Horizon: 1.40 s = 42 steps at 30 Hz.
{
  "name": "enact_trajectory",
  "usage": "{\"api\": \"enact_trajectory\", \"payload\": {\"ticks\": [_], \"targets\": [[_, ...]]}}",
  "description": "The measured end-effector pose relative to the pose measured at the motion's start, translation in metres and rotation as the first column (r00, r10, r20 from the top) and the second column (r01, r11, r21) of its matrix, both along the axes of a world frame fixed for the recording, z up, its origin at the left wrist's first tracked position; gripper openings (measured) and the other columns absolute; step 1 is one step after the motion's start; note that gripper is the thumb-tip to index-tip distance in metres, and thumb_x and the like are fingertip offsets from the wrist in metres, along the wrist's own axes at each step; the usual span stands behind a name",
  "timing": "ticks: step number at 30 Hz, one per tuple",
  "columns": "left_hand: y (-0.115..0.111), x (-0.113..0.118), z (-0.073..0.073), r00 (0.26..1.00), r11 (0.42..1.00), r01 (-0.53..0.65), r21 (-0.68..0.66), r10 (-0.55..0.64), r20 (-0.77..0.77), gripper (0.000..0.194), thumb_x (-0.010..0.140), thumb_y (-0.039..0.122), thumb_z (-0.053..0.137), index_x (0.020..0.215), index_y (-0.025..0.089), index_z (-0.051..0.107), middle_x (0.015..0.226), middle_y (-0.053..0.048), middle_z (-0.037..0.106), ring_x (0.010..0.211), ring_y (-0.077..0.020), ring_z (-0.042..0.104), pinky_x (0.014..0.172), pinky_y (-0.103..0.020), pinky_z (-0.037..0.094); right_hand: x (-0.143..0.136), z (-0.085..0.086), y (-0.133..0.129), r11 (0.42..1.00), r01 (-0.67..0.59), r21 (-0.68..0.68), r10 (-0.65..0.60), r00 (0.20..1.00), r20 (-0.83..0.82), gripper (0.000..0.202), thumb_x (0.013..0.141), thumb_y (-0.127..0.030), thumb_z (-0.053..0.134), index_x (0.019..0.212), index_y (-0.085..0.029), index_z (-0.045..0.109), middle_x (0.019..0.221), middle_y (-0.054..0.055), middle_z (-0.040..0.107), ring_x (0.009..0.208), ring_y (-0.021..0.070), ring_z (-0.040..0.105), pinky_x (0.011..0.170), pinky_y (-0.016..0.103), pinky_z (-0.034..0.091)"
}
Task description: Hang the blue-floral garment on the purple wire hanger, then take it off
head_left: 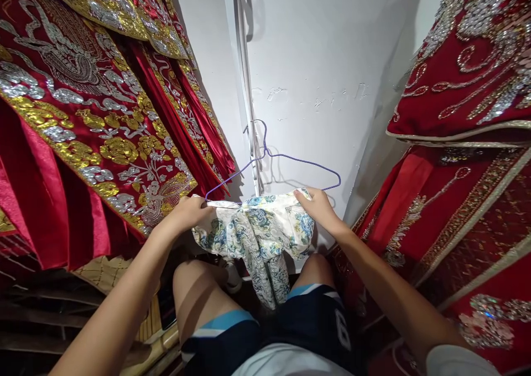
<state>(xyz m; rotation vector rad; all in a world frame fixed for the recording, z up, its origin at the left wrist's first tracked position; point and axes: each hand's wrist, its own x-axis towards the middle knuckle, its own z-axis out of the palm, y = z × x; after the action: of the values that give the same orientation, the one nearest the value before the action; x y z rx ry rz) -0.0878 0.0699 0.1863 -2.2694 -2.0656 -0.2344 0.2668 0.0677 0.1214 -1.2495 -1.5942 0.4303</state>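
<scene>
Snugly, floral fabric [263,229] in left fingers [201,201] and right fingers [303,196], whitish 6 or 9 [343,333] on shorts [311,318]

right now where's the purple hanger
In the head view, the purple hanger is centred against the white wall, just above the floral garment.

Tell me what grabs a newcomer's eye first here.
Red robes with gold and silver embroidery fill the left side, and a beaded red garment hangs at right. Between them, the left hand and right hand hold a floral garment by a purple hanger.
</scene>
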Motion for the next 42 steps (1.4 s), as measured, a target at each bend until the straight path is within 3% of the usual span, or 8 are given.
{"api": "enact_trajectory", "payload": {"ticks": [8, 12, 17, 20, 22, 29, 37, 42], "targets": [[-0.016, 0.018, 0.027, 0.944, 0.887, 0.230, 0.401, -0.303, 0.130, 0.026, 0.085, 0.043, 0.046, 0.075, 0.021, 0.055, 0.098, -0.013, 0.067, 0.113, -0.0354, 0.051, 0.095, -0.047, 0.043, -0.007, -0.001, -0.005, 0.998, -0.048, -0.036, 0.048, 0.999, -0.006, 0.041, 0.086, -0.046, 0.054, 0.060, -0.023, 0.031, 0.057, -0.005, 0.029, 0.056, 0.0117, 0.029, 0.054, 0.027, 0.023], [-0.005, 0.039, 0.025, 0.844, 0.857, 0.322, 0.403, -0.452, 0.288, 0.020, 0.084, 0.036, 0.052, 0.096, 0.020, 0.055, 0.097, -0.007, 0.068, 0.088, -0.0242, 0.060, 0.079, -0.034, 0.045, -0.016, -0.006, -0.009, 0.988, -0.154, -0.022, 0.153, 0.987, -0.041, 0.041, 0.088, -0.053, 0.053, 0.063, -0.020, 0.051, 0.060, -0.001, 0.050, 0.061, 0.0159, 0.046, 0.058, 0.028, 0.035], [0.012, 0.048, 0.012, 0.907, 0.803, 0.197, 0.562, -0.367, 0.207, 0.022, 0.081, 0.025, 0.049, 0.101, 0.022, 0.058, 0.079, -0.002, 0.064, 0.071, -0.0206, 0.058, 0.062, -0.029, 0.035, -0.005, -0.003, -0.021, 0.971, -0.235, 0.036, 0.235, 0.972, -0.010, 0.031, 0.084, -0.048, 0.065, 0.096, -0.020, 0.068, 0.095, 0.005, 0.070, 0.085, 0.0222, 0.063, 0.077, 0.031, 0.048], [0.017, 0.043, 0.006, 0.937, 0.759, 0.209, 0.617, -0.337, 0.097, 0.010, 0.081, 0.023, 0.045, 0.077, 0.021, 0.054, 0.069, -0.002, 0.059, 0.067, -0.0194, 0.055, 0.060, -0.030, 0.031, 0.011, -0.001, -0.029, 0.977, -0.193, 0.087, 0.191, 0.981, 0.034, 0.068, 0.075, -0.039, 0.076, 0.138, -0.027, 0.052, 0.126, 0.009, 0.064, 0.099, 0.0240, 0.063, 0.088, 0.036, 0.050], [0.019, 0.040, 0.004, 0.939, 0.745, 0.216, 0.631, -0.336, 0.076, 0.012, 0.081, 0.022, 0.044, 0.069, 0.021, 0.047, 0.065, -0.001, 0.054, 0.063, -0.0180, 0.051, 0.060, -0.030, 0.030, 0.019, -0.001, -0.029, 0.986, -0.098, 0.134, 0.095, 0.995, 0.029, 0.078, 0.076, -0.036, 0.075, 0.146, -0.026, 0.042, 0.119, 0.010, 0.065, 0.097, 0.0236, 0.064, 0.087, 0.038, 0.052], [0.018, 0.035, 0.007, 0.941, 0.760, 0.205, 0.616, -0.327, 0.090, 0.015, 0.081, 0.023, 0.042, 0.066, 0.022, 0.039, 0.062, 0.000, 0.046, 0.060, -0.0164, 0.044, 0.061, -0.030, 0.029, 0.022, -0.003, -0.021, 0.958, 0.015, 0.285, 0.032, 0.987, -0.159, 0.083, 0.073, -0.032, 0.074, 0.145, -0.022, 0.033, 0.076, -0.002, 0.062, 0.072, 0.0199, 0.065, 0.073, 0.034, 0.054], [0.016, 0.035, 0.011, 0.930, 0.781, 0.214, 0.586, -0.347, 0.122, 0.017, 0.079, 0.025, 0.045, 0.064, 0.022, 0.039, 0.059, 0.001, 0.043, 0.058, -0.0159, 0.042, 0.059, -0.030, 0.029, 0.041, 0.015, -0.031, 0.984, 0.074, 0.162, -0.085, 0.994, 0.063, 0.091, 0.072, -0.042, 0.081, 0.152, -0.023, 0.043, 0.136, 0.015, 0.062, 0.110, 0.0311, 0.065, 0.093, 0.043, 0.052], [0.012, 0.030, 0.014, 0.926, 0.814, 0.210, 0.541, -0.344, 0.158, 0.022, 0.089, 0.037, 0.045, 0.087, 0.021, 0.060, 0.089, -0.005, 0.065, 0.080, -0.0212, 0.058, 0.068, -0.030, 0.037, 0.060, 0.023, -0.029, 0.998, -0.014, 0.054, 0.008, 0.992, 0.125, 0.063, 0.073, -0.047, 0.079, 0.127, -0.018, 0.069, 0.123, 0.013, 0.071, 0.114, 0.0343, 0.065, 0.096, 0.045, 0.050]]}}
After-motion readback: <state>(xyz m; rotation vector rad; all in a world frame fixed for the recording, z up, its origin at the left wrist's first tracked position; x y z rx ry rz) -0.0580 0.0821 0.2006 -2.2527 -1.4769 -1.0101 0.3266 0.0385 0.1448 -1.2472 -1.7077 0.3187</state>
